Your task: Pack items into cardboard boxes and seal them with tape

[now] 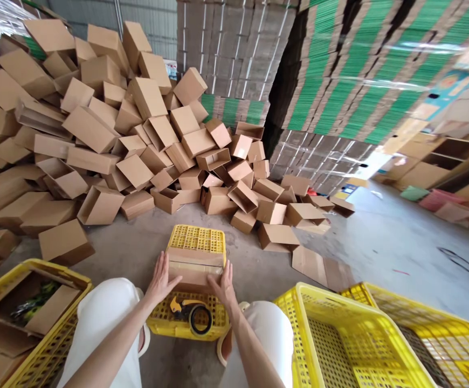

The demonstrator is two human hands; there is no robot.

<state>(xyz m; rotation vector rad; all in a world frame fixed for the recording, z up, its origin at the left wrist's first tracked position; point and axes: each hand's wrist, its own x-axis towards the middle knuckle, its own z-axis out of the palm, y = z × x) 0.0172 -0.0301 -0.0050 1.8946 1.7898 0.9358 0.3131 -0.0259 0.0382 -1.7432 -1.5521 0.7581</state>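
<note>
A small cardboard box [194, 258] lies between my hands on top of a yellow plastic crate [198, 234] that appears turned upside down. Clear tape runs along the seam of the box. At its left end, my left hand [162, 280] grips the side with the thumb over the near edge. My right hand [222, 283] holds the opposite end in the same way. Nearer to me on the crate rests a tape dispenser [190, 313] with an orange handle and a dark roll, touched by neither hand.
Many open cardboard boxes [97, 129] are heaped ahead and left. Flattened cartons [323, 70] are stacked behind. A yellow crate [36, 264] at left holds an open carton with dark green contents. More yellow crates [299, 302] stand at right, near a flat cardboard piece [319, 267].
</note>
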